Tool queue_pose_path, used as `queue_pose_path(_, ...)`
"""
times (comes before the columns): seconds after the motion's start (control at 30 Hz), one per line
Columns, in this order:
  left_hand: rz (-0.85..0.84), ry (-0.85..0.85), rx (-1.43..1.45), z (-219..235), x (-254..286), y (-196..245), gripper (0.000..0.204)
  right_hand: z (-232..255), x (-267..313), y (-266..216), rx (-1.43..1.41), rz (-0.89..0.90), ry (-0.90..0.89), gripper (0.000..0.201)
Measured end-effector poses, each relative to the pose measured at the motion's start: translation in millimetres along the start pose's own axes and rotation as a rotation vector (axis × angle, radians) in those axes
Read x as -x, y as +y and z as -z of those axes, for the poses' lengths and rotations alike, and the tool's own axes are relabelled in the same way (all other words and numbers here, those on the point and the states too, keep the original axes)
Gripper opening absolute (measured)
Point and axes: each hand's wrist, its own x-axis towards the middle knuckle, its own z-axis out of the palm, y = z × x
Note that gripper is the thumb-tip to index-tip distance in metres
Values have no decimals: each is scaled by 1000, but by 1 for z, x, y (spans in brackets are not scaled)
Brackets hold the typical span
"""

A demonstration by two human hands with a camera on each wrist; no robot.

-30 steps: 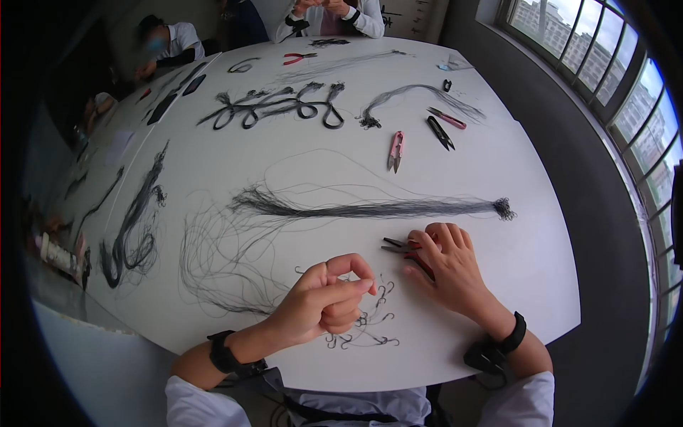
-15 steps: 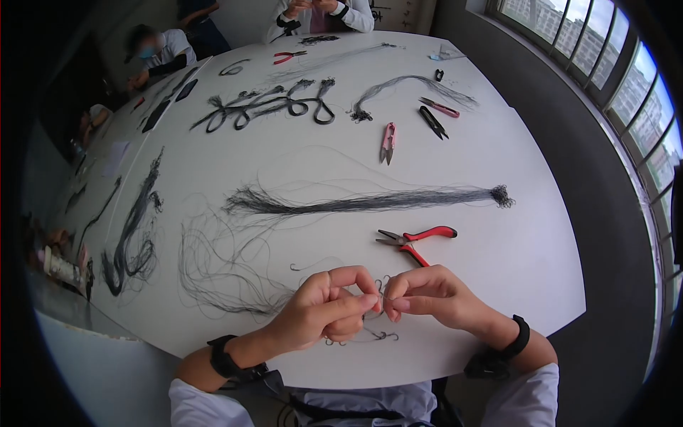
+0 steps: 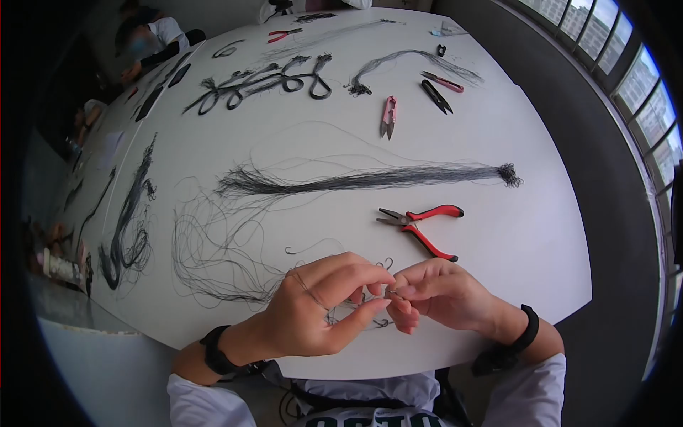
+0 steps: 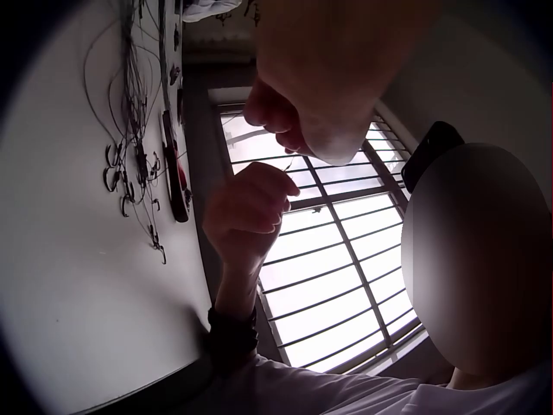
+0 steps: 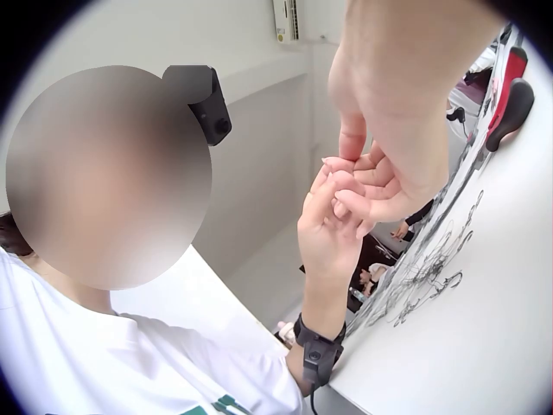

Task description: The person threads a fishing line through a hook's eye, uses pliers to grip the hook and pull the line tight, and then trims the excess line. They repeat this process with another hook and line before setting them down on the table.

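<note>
Hook pinched between fingertips of left hand and right hand, just below red-handled pliers.

the only lettering in view is on the person's white shirt, at the bottom edge of the head view: the tops of dark green block letters, cut off by the frame so that no word can be made out. the right wrist view shows a small corner of the same green print on the shirt, also too little to read. the tools and the table carry no label or number that can be read.
</note>
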Motion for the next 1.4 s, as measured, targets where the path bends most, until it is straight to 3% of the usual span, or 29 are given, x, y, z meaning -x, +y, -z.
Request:
queue_pose_path(0.07, -173, 57, -72, -5, 0, -6, 16, 8, 0, 5, -23, 10, -50, 19)
queue_pose_path(0.13, -202, 58, -108, -6, 2, -11, 16, 9, 0, 6, -46, 18, -100, 18)
queue_pose_path(0.2, -235, 60, -145, -6, 2, -13, 16, 1, 1, 3, 43, 17, 49, 20)
queue_pose_path(0.27, -281, 61, -214, -4, 2, -12, 14, -1, 2, 3, 111, 38, 77, 21)
queue_pose_path(0.43, -266, 58, -203, -5, 1, -10, 13, -4, 4, 0, 264, 51, 97, 24)
queue_pose_path(0.6, -223, 38, -188, -6, 1, -9, 12, 1, 1, 0, -12, -68, -18, 25)
queue_pose_path(1.0, -267, 23, -206, -4, 3, -10, 15, 10, -1, 8, -171, -123, -129, 19)
queue_pose_path(1.4, -175, 1, -182, -2, 5, -10, 12, 12, 0, 12, -35, -1, -135, 20)
